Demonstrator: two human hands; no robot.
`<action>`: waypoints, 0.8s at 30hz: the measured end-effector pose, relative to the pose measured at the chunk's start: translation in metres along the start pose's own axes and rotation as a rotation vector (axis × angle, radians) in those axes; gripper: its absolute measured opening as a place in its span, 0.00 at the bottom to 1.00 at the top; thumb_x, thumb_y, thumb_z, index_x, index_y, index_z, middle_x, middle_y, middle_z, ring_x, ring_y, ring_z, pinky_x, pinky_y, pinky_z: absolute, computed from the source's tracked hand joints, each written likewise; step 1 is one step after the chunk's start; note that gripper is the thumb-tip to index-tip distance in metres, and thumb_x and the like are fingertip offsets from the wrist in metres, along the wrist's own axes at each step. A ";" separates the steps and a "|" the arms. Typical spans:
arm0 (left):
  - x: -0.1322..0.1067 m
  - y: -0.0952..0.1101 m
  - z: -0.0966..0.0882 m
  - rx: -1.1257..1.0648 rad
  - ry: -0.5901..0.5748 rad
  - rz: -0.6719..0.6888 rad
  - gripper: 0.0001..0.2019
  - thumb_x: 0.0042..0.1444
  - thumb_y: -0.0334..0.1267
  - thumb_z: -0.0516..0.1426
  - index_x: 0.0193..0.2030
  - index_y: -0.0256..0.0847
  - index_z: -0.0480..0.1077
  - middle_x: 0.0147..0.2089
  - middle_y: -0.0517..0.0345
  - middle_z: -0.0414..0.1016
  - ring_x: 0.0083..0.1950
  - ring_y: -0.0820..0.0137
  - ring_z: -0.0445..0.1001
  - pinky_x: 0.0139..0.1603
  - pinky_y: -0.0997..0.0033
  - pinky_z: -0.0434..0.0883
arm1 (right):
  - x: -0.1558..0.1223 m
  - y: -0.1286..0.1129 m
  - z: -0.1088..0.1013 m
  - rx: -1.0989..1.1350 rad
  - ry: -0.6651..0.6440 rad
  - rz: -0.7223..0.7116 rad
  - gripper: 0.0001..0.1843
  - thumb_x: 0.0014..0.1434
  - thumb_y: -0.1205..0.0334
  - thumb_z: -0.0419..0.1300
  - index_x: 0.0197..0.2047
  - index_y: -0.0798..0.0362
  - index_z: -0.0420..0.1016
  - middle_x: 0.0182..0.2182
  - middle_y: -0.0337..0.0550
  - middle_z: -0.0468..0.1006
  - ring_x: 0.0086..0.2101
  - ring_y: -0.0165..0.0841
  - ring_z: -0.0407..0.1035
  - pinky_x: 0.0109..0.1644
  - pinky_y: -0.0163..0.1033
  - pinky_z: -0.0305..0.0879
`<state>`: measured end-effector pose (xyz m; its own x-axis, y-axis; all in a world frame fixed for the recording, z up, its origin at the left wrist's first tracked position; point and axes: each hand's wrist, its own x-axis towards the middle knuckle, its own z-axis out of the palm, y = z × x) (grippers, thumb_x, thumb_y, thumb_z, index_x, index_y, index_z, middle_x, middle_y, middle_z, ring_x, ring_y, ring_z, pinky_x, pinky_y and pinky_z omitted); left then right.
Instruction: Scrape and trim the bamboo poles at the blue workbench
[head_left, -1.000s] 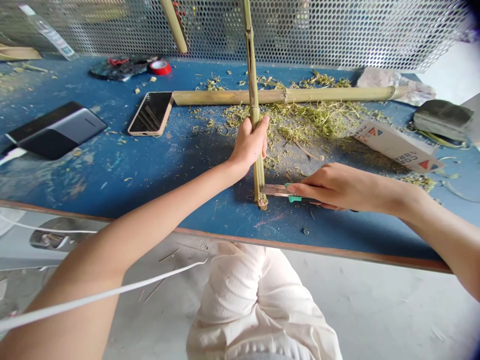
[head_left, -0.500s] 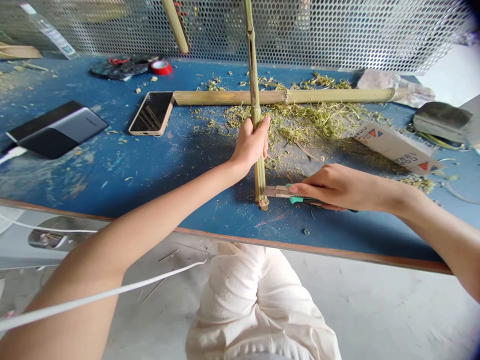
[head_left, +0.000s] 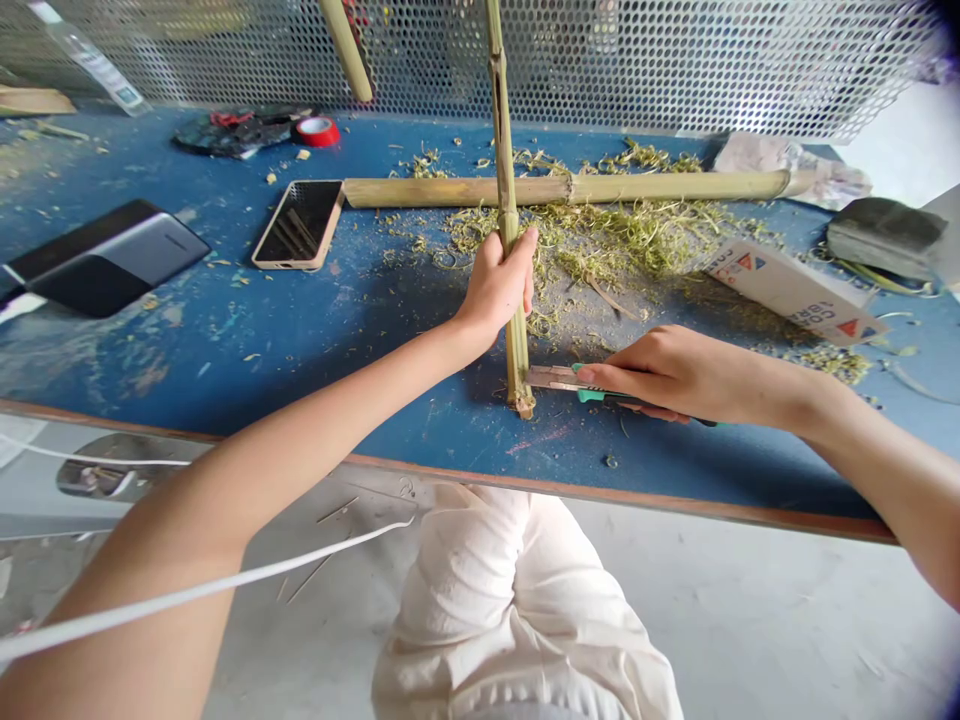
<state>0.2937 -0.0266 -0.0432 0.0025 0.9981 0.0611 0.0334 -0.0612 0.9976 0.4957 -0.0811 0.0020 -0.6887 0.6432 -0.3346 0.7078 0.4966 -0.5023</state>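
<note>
The left hand wraps an upright bamboo cane on a blue workbench; the right hand pinches a green-handled utility knife at the cane's foot, blade contact hard to make out. Behind the cane, a second bamboo cane lies beyond green shavings; a phone sits left of it.

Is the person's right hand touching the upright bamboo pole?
Apart. The head view shows the right hand stopping short of the upright bamboo pole, with the metal blade of a utility knife between them.
</note>
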 end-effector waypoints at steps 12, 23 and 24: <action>-0.001 0.001 0.001 -0.013 0.016 -0.010 0.17 0.66 0.52 0.54 0.31 0.46 0.57 0.18 0.68 0.56 0.17 0.76 0.56 0.20 0.72 0.58 | -0.001 0.000 -0.001 -0.032 0.017 0.003 0.36 0.69 0.35 0.41 0.24 0.51 0.72 0.12 0.36 0.64 0.16 0.26 0.58 0.25 0.37 0.53; 0.000 0.000 0.000 0.000 0.005 0.004 0.24 0.57 0.67 0.53 0.36 0.46 0.61 0.18 0.68 0.56 0.17 0.76 0.56 0.19 0.72 0.55 | -0.001 0.001 -0.001 -0.017 -0.013 0.006 0.36 0.68 0.34 0.43 0.22 0.51 0.70 0.12 0.35 0.64 0.16 0.25 0.56 0.25 0.36 0.52; 0.000 0.000 0.000 0.004 0.004 0.004 0.24 0.57 0.67 0.53 0.36 0.46 0.61 0.18 0.68 0.55 0.17 0.76 0.56 0.19 0.72 0.55 | -0.001 0.002 -0.001 -0.019 -0.021 -0.005 0.36 0.67 0.33 0.43 0.22 0.51 0.70 0.12 0.35 0.64 0.16 0.25 0.56 0.25 0.36 0.52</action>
<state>0.2939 -0.0269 -0.0428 -0.0019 0.9979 0.0648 0.0371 -0.0647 0.9972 0.4976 -0.0802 0.0025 -0.6950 0.6284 -0.3493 0.7073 0.5104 -0.4891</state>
